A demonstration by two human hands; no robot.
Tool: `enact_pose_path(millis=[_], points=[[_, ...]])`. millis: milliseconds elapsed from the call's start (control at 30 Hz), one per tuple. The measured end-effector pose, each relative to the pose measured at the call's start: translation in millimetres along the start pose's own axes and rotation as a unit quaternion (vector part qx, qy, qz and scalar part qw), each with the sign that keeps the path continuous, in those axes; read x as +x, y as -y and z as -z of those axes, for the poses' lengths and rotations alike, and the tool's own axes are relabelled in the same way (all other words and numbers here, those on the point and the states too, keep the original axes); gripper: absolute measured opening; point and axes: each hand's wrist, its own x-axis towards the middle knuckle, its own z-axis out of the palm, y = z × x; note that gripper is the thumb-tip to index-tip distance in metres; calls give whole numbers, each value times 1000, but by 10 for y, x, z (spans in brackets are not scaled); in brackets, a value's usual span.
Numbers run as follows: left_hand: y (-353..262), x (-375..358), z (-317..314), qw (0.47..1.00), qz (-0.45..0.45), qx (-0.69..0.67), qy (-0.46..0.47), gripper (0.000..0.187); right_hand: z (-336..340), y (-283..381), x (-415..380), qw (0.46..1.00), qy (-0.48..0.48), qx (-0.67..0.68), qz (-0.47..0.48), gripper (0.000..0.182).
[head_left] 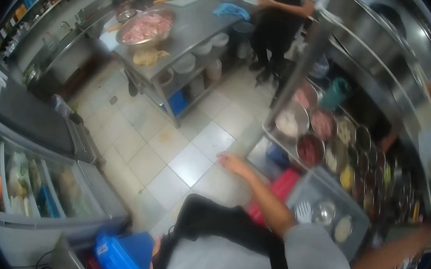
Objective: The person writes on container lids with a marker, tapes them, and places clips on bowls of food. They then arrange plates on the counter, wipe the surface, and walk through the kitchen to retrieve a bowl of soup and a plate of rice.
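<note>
My right hand (231, 163) reaches out over the tiled floor in front of me, fingers extended and nothing held. Its forearm passes above a red container (273, 193) and the corner of a grey tray (307, 189). Of my left hand (155, 251) only a sliver of skin shows at the bottom, right against the edge of a blue plastic container (121, 255); its fingers are hidden. On the grey tray lie a slotted white utensil (302, 211), a small metal bowl (324, 212) and a pale oval item (343, 229).
A steel table (184, 31) bears a large bowl of raw meat (147, 26). A person in dark clothing (276, 30) stands beyond it. Ingredient pots (310, 148) line the right counter, where another person's arm (397, 253) reaches in. A glass-topped freezer (63, 187) stands left.
</note>
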Motion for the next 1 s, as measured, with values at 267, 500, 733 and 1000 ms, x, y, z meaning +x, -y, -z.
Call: enact_pose_path(millis=[267, 500, 733, 1000], points=[[-1370, 1618, -159, 996, 0, 61, 65, 61, 154, -319, 1383, 964, -261, 24, 47, 24], [-2978, 2702, -373, 979, -59, 146, 129, 64, 561, -884, 1554, 908, -358, 158, -147, 21], [-4350, 3125, -1041, 948, -188, 187, 177, 68, 1626, -39, 2214, 863, -440, 248, -26, 23], [-4200, 3560, -1244, 905, -229, 237, 270, 67, 977, -75, 2119, 957, -265, 99, -71, 23]])
